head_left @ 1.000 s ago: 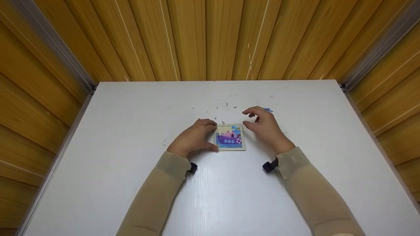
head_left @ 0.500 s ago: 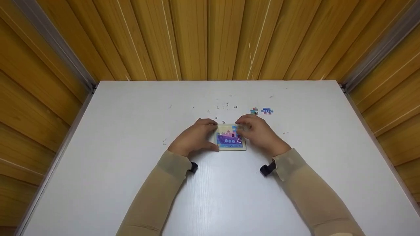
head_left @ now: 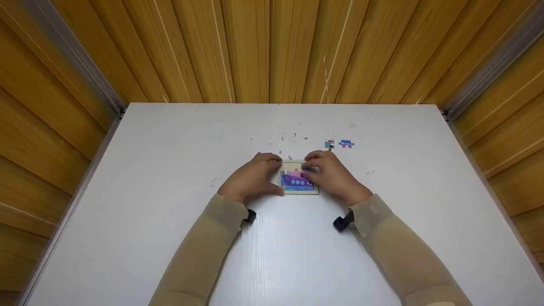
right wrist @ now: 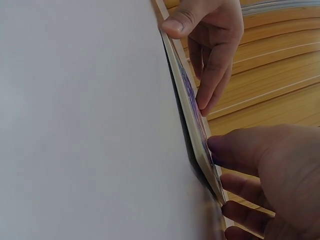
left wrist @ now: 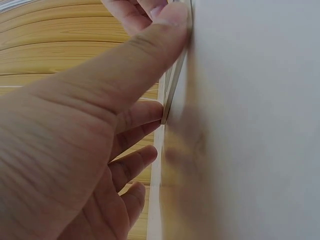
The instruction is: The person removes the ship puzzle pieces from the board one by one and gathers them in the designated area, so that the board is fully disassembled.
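Observation:
A square jigsaw puzzle board point(head_left: 293, 182) with a pale frame and a purple-and-pink ship picture lies on the white table. Its upper left part shows bare cream backing. My left hand point(head_left: 250, 176) grips the board's left side, thumb at the near corner and fingers at the far corner. In the left wrist view the thumb point(left wrist: 160, 35) presses against the frame edge. My right hand point(head_left: 333, 174) rests over the upper right of the puzzle and hides that corner. The right wrist view shows its thumb point(right wrist: 225, 147) on the picture and fingertips by the far edge.
Beyond my right hand lie two loose jigsaw pieces: a multicoloured one point(head_left: 329, 144) and a blue one point(head_left: 346, 144). Small dark marks dot the white tabletop point(head_left: 178, 144). Wood-patterned panels point(head_left: 289, 51) rise behind the table's far edge.
My right hand has come from beside the board leftward onto the puzzle's upper right, uncovering the multicoloured piece behind it. My left hand stays at the left side.

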A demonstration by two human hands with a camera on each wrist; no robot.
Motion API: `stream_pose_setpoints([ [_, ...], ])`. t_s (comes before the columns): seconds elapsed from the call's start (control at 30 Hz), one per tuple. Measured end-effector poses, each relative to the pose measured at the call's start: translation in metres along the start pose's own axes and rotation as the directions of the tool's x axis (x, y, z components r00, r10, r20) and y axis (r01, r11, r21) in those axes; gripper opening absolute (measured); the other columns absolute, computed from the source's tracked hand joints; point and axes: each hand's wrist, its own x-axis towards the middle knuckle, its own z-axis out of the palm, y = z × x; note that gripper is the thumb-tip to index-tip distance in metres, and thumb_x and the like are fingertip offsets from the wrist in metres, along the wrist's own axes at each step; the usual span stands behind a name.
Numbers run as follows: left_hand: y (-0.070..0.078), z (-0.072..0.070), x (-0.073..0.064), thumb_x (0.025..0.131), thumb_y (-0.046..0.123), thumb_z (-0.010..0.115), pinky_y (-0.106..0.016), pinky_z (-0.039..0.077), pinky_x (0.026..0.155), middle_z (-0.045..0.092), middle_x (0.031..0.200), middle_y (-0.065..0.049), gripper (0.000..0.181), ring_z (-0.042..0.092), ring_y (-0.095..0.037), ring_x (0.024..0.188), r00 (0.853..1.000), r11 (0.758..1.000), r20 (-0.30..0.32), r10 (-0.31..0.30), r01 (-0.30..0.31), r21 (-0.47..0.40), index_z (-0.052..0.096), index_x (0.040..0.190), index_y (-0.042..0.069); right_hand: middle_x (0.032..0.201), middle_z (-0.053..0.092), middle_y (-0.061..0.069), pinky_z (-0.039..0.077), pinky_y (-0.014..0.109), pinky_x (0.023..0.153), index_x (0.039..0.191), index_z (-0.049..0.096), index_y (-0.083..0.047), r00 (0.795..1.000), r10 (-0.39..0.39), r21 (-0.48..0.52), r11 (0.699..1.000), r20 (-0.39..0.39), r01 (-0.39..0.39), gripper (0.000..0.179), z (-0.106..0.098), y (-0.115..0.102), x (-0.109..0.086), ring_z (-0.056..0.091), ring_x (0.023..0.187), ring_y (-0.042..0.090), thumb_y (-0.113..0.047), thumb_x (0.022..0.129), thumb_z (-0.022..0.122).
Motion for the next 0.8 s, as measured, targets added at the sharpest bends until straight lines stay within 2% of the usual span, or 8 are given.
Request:
stream_pose_setpoints([
  [0.3,0.0007,0.0016,-0.0002,0.088,0.041,0.1,-0.042,0.02,0.147,0.053,0.173,-0.005,0.089,0.039,-0.027,0.171,1.0,1.0,-0.002,-0.014,0.014,-0.016,0.063,0.161,0.008,0.152,0.066,0.013,0.039,0.062,0.135,0.126,0.086,-0.01,0.999,0.039,0.0,0.999,-0.009,-0.039,0.025,0.0043,-0.0051,-0.0012,0.052,0.151,0.04,-0.025,0.107,0.08],
  [0.57,0.0029,0.0014,-0.0023,0.087,0.038,0.101,-0.045,0.028,0.145,0.051,0.174,-0.003,0.088,0.035,-0.031,0.173,0.999,0.998,0.002,-0.052,0.052,-0.034,0.063,0.162,0.011,0.149,0.066,0.014,0.041,0.062,0.134,0.124,0.085,-0.008,1.0,0.02,-0.019,1.0,-0.004,-0.02,0.022,0.0057,-0.0075,-0.001,0.052,0.149,0.041,-0.021,0.108,0.079],
  [0.8,0.0032,0.0003,-0.0016,0.086,0.038,0.101,-0.046,0.024,0.146,0.052,0.174,-0.005,0.089,0.036,-0.032,0.173,0.999,0.999,-0.004,-0.036,0.036,-0.036,0.063,0.161,0.01,0.147,0.066,0.013,0.039,0.062,0.135,0.122,0.083,-0.008,1.0,0.023,-0.016,1.0,-0.02,-0.023,0.02,0.0065,-0.0063,-0.0009,0.052,0.15,0.04,-0.02,0.107,0.08],
])
